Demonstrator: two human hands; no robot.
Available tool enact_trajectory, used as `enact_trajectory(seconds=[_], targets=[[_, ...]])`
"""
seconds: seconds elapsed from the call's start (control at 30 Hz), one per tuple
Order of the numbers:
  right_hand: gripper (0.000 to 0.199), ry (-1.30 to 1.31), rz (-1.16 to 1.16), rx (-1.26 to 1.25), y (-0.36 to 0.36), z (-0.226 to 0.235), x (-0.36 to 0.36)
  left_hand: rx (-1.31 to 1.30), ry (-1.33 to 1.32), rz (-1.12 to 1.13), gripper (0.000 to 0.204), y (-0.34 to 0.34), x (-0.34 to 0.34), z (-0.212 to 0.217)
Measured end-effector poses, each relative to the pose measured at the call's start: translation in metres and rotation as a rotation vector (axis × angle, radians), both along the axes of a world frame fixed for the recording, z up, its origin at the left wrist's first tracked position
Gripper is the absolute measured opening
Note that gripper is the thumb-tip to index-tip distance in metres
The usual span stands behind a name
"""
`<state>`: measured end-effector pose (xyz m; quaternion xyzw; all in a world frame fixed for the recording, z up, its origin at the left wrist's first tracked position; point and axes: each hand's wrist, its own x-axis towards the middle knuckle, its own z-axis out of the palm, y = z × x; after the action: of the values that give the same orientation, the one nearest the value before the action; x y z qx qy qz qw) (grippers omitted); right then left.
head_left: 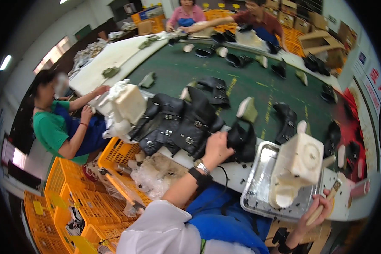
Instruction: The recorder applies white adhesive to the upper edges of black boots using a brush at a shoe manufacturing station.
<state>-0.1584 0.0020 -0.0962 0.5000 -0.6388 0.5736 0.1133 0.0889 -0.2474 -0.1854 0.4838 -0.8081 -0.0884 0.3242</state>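
My left hand (218, 149), with a watch and a black band at the wrist, is closed at the near edge of a black boot (244, 142) on the table's near side. Its fingertips are partly hidden against the boot. To its left, several black buckled boots (173, 122) lie close together. My right hand (319, 210) grips the wooden handle of a flat brush (335, 186), bristle end up. Just left of the brush, a white plastic container (298, 158) with a cut opening stands in a metal tray (252, 192) spotted with dark bits.
A green conveyor belt (258, 91) carries scattered boots and pale green shoe forms (247, 110). Yellow crates (84, 203) are stacked at the lower left. A co-worker in green (53, 127) stands at the left; two others work at the far end. A pink cup (360, 188) is at the right.
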Motion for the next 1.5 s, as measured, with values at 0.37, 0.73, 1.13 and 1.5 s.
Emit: enact_trajectory(seconds=[0.37, 0.73, 1.13, 1.5], targets=[[0.015, -0.083, 0.358, -0.044, -0.081, 0.010, 0.061, -0.132, 0.306, -0.349, 0.063, 0.087, -0.023, 0.051], [0.026, -0.114, 0.255, 0.052, -0.107, 0.021, 0.094, -0.191, 0.190, -0.471, 0.067, 0.097, -0.037, 0.056], [0.026, 0.094, 0.437, -0.139, -0.111, 0.019, 0.086, -0.152, 0.162, -0.598, 0.089, 0.068, -0.043, 0.076], [0.031, 0.015, 0.409, -0.185, -0.102, 0.026, 0.068, 0.031, 0.291, -0.691, 0.088, 0.057, -0.031, 0.085]])
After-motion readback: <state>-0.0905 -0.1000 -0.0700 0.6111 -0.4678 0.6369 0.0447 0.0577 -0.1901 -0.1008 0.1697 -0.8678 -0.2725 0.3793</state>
